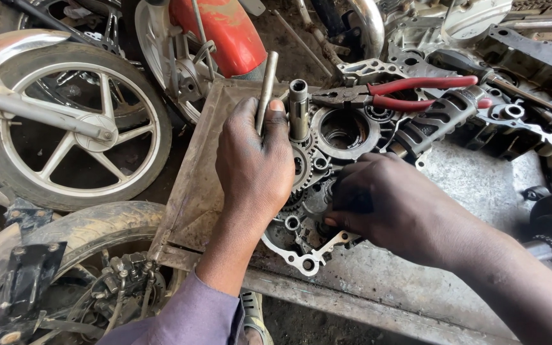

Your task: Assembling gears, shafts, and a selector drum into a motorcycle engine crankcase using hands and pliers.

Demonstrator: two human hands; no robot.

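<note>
An open motorcycle engine case [346,131] with gears and shafts lies on a shallow metal tray [193,198]. My left hand [253,163] rests over the case's left side and grips a thin steel rod [266,89] that points up and away. Beside it an upright splined shaft [298,108] rises from the gears. My right hand [384,204], greasy, reaches into the lower middle of the case with its fingers curled among the gears; what the fingertips pinch is hidden.
Red-handled pliers [410,89] lie across the case's far edge. More engine parts [531,57] crowd the right and back. A spoked motorcycle wheel [65,128], a red tank [225,32] and a tyre with a brake caliper [97,268] stand at the left.
</note>
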